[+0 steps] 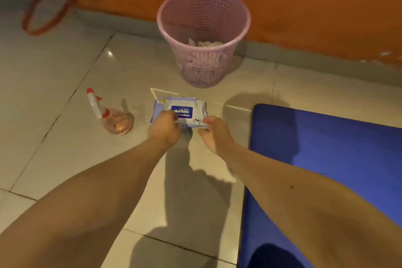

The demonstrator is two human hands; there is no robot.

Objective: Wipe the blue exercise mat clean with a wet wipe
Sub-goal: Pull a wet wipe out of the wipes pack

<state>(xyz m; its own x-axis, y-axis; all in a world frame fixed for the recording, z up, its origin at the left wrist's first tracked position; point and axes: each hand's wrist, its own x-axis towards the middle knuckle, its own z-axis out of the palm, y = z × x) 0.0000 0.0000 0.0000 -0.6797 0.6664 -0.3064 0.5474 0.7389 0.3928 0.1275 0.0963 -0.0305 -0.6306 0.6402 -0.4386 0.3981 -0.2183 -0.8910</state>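
left hand (164,130): grips wet-wipe pack (181,111) at its near-left edge | right hand (212,135): pinches pack's near-right corner | blue mat (326,159): on floor, just right of right hand | spray bottle (108,115): left of left hand | pink basket (204,28): beyond both hands

A home room: glossy tiled floor (65,137), orange wall (304,6), pink wastebasket (204,37), blue exercise mat (326,159).

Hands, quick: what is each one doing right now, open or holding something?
Left hand: grips the pack of wipes, fingers curled over its top.
Right hand: pinches the near right corner of the same pack.
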